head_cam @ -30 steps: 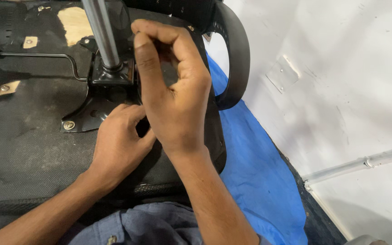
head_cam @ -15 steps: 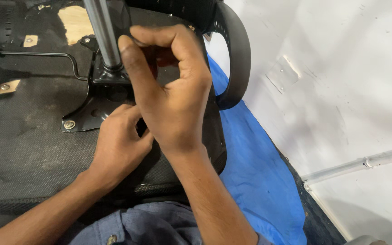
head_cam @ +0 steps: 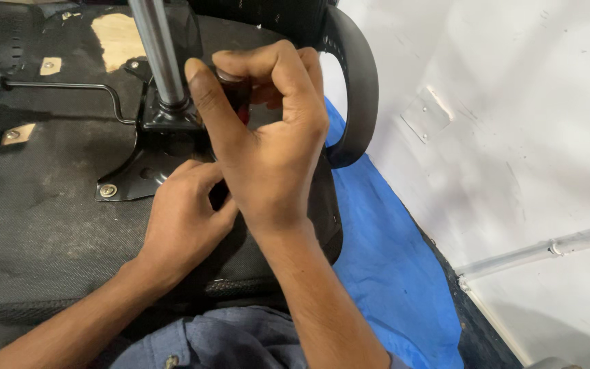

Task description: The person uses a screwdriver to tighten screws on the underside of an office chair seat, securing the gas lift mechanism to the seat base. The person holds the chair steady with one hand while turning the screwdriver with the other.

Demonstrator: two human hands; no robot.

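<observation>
A white wall [head_cam: 513,137] fills the view from 12 to 4 o'clock, a pale pipe [head_cam: 548,249] along it at 4. A blue sheet [head_cam: 390,260] runs below toward 5. The upturned chair seat [head_cam: 35,225] covers 8 to 11, its armrest [head_cam: 360,89] at 1. A black plate [head_cam: 138,171] is bolted on it, a metal column [head_cam: 158,55] rising at 11, a lever [head_cam: 63,87] at 10. The right hand [head_cam: 268,150], fingers curled together, pinches a small dark part beside the column. The left hand [head_cam: 182,222] rests curled on the plate's edge.
</observation>
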